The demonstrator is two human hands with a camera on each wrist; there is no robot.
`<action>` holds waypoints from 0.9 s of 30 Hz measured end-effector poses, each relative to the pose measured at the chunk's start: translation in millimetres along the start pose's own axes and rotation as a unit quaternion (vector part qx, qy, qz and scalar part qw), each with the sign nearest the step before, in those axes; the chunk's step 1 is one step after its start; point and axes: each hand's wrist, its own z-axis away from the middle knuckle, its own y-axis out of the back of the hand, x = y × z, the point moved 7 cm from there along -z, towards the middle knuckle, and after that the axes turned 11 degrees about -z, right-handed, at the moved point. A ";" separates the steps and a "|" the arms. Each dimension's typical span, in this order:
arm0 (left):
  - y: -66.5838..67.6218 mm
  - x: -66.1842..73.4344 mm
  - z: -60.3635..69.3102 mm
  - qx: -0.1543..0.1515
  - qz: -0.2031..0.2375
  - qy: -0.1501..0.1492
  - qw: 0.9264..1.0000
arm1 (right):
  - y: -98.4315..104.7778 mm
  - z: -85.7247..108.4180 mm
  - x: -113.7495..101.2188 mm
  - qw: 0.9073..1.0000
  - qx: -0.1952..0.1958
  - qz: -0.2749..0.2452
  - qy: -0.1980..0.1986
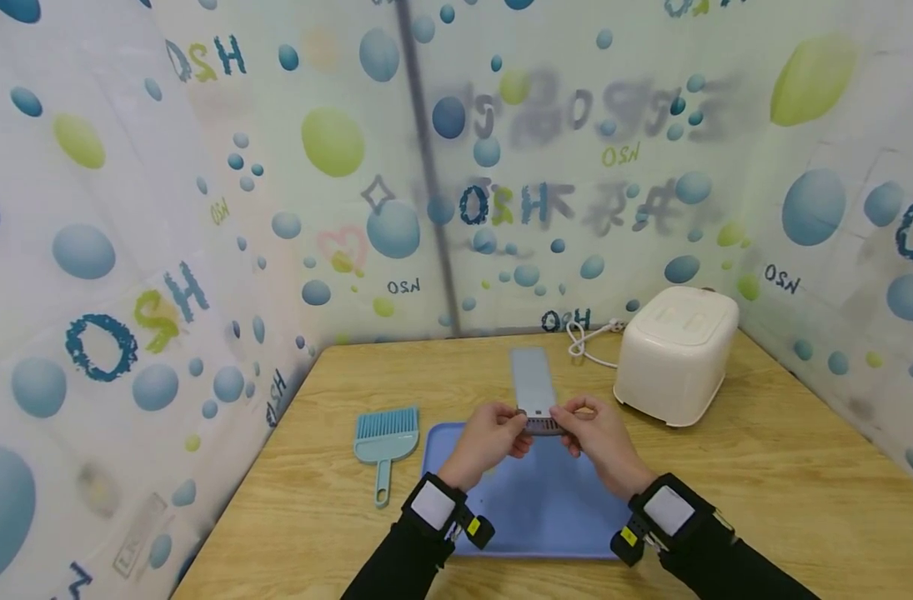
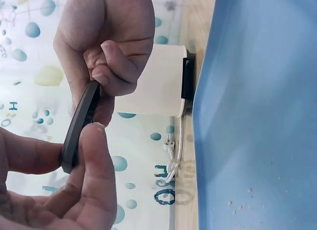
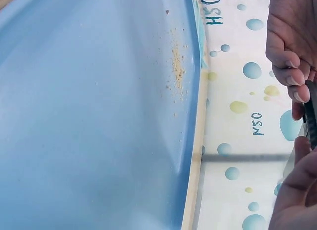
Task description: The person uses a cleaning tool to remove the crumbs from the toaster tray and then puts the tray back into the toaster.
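Note:
Both hands hold a thin, pale grey crumb tray [image 1: 533, 382] by its dark slotted end [image 1: 544, 427]. My left hand [image 1: 488, 443] pinches one corner between thumb and fingers, and my right hand [image 1: 604, 442] pinches the other. The plate extends away from me, over the far edge of a blue tray [image 1: 546, 521]. In the left wrist view the dark end appears edge-on as a curved strip between the two hands. Crumbs [image 3: 178, 66] lie scattered on the blue tray near one side, below the hands.
A cream toaster [image 1: 677, 354] stands at the back right, its white cord [image 1: 585, 343] coiled beside it. Left of the blue tray lies a teal dustpan-and-brush set [image 1: 385, 442] on the wooden table [image 1: 306, 467]. Printed curtains [image 1: 351, 208] hang around the back and sides.

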 end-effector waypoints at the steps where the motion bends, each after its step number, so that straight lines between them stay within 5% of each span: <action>1: -0.8 0.2 -1.3 -0.002 0.001 0.002 1.000 | 0.7 0.0 -0.5 1.000 -0.001 -0.001 0.001; 18: -4.0 -9.9 -10.2 -0.025 -0.022 0.043 0.999 | 5.3 7.3 -1.9 0.997 -0.074 0.032 -0.016; 27: -1.0 -10.6 -12.8 -0.059 -0.054 0.045 0.996 | 34.6 -5.0 -23.2 0.994 -0.051 0.092 0.025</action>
